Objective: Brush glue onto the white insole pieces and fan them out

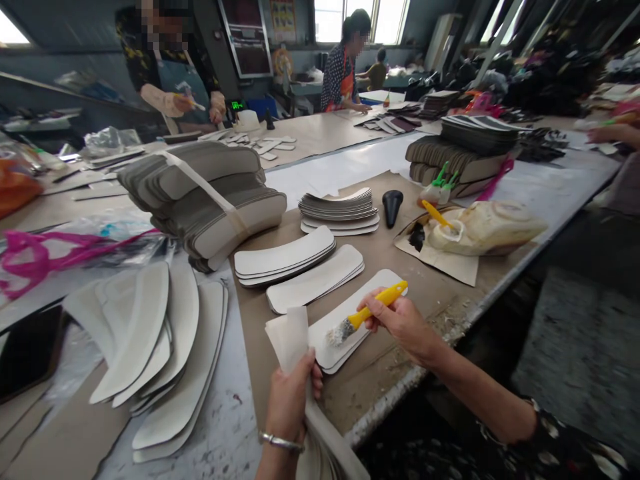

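My right hand [400, 323] is closed round a yellow-handled brush [367, 312]; its bristles rest on a white curved sole-shaped piece [360, 303] lying on brown paper [390, 360] at the table's near edge. My left hand [291, 400], wearing a silver bracelet, grips a pale strip-shaped piece [295, 337] that stands up just left of the brushed one. Two more small stacks of white pieces [285, 257] lie beyond.
A bundle of grey pieces [205, 193] tied with tape sits at centre left, fanned white pieces [160, 347] at the left. A glue jug [487, 227] with a second brush lies at right. Other people work at the table's far end. A phone [27, 350] lies far left.
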`<state>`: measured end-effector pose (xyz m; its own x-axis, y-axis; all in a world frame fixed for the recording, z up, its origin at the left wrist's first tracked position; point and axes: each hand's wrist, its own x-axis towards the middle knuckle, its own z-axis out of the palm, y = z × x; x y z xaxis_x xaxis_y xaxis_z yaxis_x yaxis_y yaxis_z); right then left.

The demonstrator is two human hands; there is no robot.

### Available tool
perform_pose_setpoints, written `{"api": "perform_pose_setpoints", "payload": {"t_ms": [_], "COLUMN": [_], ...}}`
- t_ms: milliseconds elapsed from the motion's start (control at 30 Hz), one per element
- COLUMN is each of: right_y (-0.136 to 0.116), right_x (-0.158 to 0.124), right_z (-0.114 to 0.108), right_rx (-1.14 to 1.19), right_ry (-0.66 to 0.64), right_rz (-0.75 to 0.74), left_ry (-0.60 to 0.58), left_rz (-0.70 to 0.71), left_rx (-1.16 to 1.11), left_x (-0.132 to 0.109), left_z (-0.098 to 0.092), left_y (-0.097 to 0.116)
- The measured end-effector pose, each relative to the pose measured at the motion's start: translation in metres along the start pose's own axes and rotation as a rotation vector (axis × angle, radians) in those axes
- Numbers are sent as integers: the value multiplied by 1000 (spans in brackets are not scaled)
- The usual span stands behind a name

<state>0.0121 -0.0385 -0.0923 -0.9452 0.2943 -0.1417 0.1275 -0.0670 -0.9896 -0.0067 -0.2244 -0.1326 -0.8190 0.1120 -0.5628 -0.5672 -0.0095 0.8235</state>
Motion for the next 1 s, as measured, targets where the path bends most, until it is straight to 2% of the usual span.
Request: {"api": "perform_pose_setpoints", "payload": {"t_ms": [100, 200, 467, 600, 867, 1000], "right_y": [2, 5, 4, 1, -14, -21], "right_x": [1, 5, 12, 12, 15, 3], "right_z": [2, -6, -67, -85, -97, -86], "right_rx": [-5, -91, -480, -659, -870, -803], "right_ry": [-36, -18, 177, 251, 329, 305], "right_rz": [5, -11, -149, -260, -540, -585], "left_ry": [-10, -8, 62, 84, 59, 71], "left_rz": [4, 8, 5, -5, -17, -1], "left_rx": [16, 23, 31, 49, 73, 56], "left_x": [0, 1, -3, -3, 0, -4], "left_z": [-1, -2, 2, 3, 0, 4], "left_y": [0, -2, -4, -3, -6, -1]}}
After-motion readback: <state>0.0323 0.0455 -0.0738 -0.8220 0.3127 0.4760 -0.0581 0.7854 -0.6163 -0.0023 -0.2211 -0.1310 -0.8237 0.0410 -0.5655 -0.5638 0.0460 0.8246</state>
